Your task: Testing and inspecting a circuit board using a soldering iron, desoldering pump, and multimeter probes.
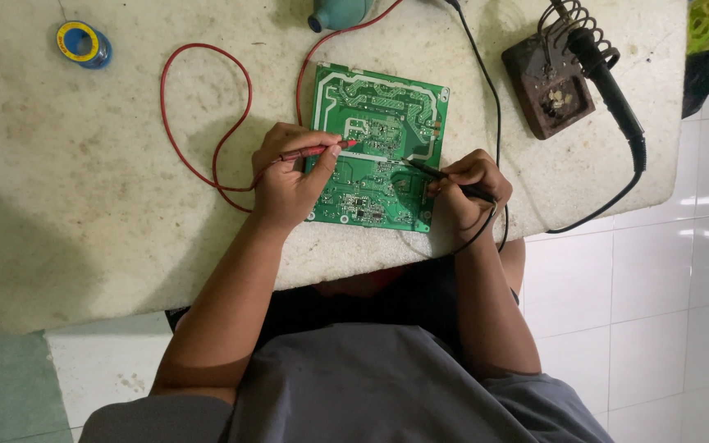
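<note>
green circuit board [375, 148] lying solder side up on a worn, pale tabletop [84, 205], between the person's two hands. the left hand [289, 176] pinches a red probe [317, 150] like a pen, thumb and fingers pressed together around its shaft, the tip resting on the board near its middle-left traces. the right hand [465, 184] pinches a black probe [436, 174] in the same pen-like grip, fingers closed on the handle, the tip touching the board towards its right side. neither hand is spread; both rest partly on or just beside the board edge.

a red lead [207, 107] loops across the tabletop from the left hand towards the far edge; a black lead [486, 90] runs from the right hand towards the far edge. a soldering iron [609, 82] sits in a coil stand on a dark, rust-coloured base [547, 82], well apart on the right. a reel of solder [84, 43] with blue and yellow sides lies far left; a teal rounded object [338, 12] is cut off by the frame edge.

judged good practice for probing: keep both tips steady and near upright on single pads, brace the heels of the hands on the tabletop, avoid bridging neighbouring joints, and keep leads off the iron.
</note>
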